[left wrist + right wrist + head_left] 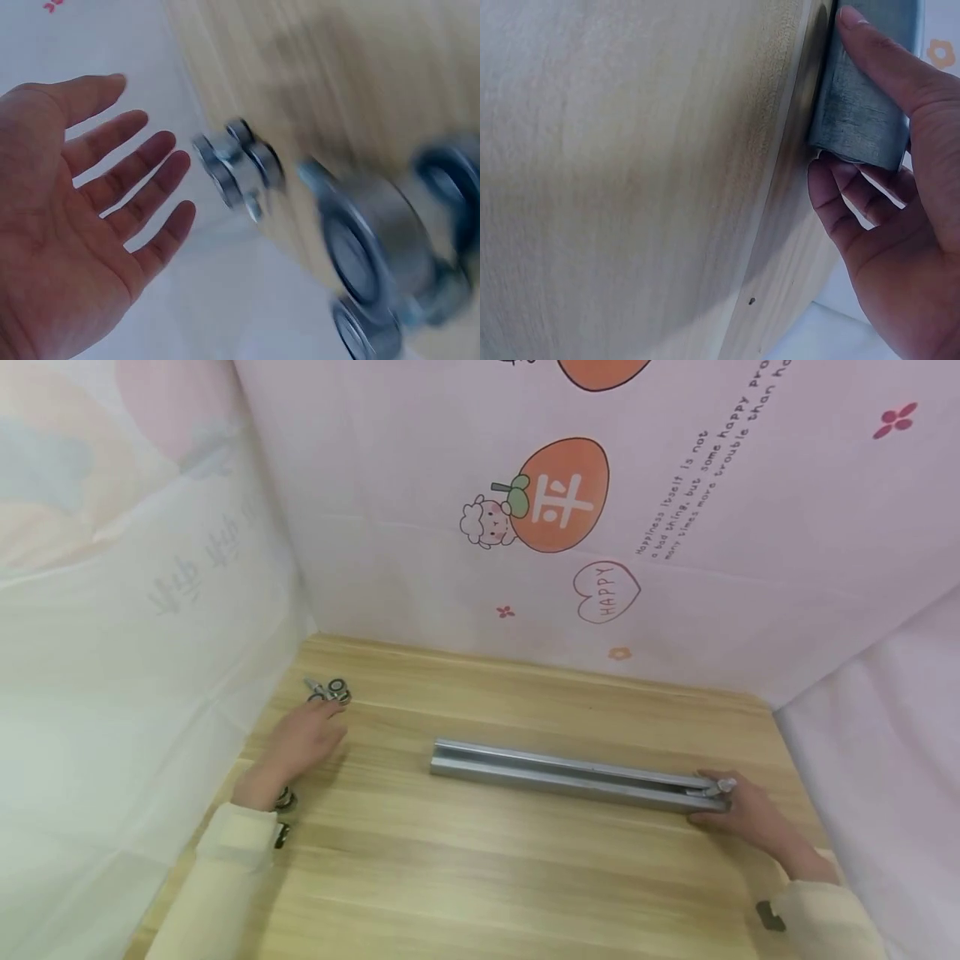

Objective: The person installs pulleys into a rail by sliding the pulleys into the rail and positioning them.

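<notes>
A: Right hand, quick. What's it got?

B: Metal rail, gripped by its right end. Thumb lies along one face, fingers bend round the end in the right-wrist view. Probably held there to steady it without covering the groove.

A: And the rail itself?

B: Between the hands, lengthwise across the wooden table, groove facing up, left end free. Can't tell if the held end is slightly raised.

A: That thing poking out by the fingers?

B: Bolt-like piece, at the rail's right end. Whether a finger touches it, can't tell.

A: Left hand?

B: Grasping nothing. Fingers spread, nearly straight, palm showing in the left-wrist view. It's by the far left corner, fingertips near a wheeled piece. Head view overlaps them, wrist view shows a gap, so I'm logging no hold.

A: Any others?

B: Second roller set, beside the left wrist, partly hidden by it. Both sit near the table's left edge, well apart from the rail; out of its way, I'd guess.
</notes>
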Motion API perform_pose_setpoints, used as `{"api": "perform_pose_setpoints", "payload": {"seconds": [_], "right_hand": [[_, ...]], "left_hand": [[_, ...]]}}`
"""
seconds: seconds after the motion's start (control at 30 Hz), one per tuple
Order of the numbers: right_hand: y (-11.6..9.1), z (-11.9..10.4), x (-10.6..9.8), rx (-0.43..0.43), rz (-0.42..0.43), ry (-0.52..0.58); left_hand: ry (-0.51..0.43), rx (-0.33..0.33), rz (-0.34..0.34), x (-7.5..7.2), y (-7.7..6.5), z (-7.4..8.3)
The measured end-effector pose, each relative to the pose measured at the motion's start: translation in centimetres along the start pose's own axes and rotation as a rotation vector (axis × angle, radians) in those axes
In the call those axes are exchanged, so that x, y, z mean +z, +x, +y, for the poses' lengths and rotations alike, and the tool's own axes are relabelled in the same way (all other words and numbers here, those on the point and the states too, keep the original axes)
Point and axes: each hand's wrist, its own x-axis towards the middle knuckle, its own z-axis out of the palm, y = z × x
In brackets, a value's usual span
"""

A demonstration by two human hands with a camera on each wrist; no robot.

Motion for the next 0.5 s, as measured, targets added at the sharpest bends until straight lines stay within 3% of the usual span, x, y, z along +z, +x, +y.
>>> {"api": "perform_pose_setpoints", "payload": {"seconds": [0.27,0.5], "right_hand": [[0.4,0.6,0.2,-0.049,0.065,-0.02],[0.4,0.5,0.1,-0.026,0.018,-0.021]], "left_hand": [[0.04,-0.032,-0.078,-0.3,-1.9,-2.9],[0.065,-0.032,-0.133,0.1,-2.9,-4.5]]}}
